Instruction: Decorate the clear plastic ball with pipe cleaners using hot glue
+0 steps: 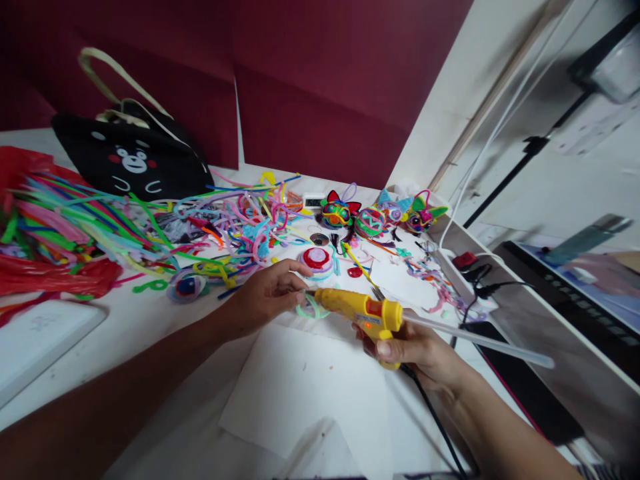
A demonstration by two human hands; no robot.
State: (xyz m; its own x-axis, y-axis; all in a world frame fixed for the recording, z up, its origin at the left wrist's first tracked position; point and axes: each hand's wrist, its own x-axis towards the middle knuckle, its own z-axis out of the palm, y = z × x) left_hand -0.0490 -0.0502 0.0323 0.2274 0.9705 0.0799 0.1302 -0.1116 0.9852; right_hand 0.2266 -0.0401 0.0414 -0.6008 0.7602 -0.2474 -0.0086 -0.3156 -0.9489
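My right hand (pixel 417 350) is wrapped round the handle of a yellow hot glue gun (pixel 350 307), whose small orange light is lit. A long translucent glue stick (pixel 480 337) juts from its back. The nozzle points left, at the fingertips of my left hand (pixel 270 290). Those fingers are closed in a pinch on a pale green loop of pipe cleaner (pixel 317 311), partly hidden behind the gun's tip. Just beyond the hands lies a round red and lilac pipe-cleaner piece (pixel 317 259). White paper (pixel 305 393) is spread below them.
Loose pipe cleaners (pixel 165 230) heap at the left, near a black bag (pixel 135 153) and a white box (pixel 47 340). Colourful pipe-cleaner balls (pixel 370 221) stand at the back. To the right are a power strip (pixel 465 283) and a phone (pixel 525 383). The gun's black cord (pixel 435 413) trails forward.
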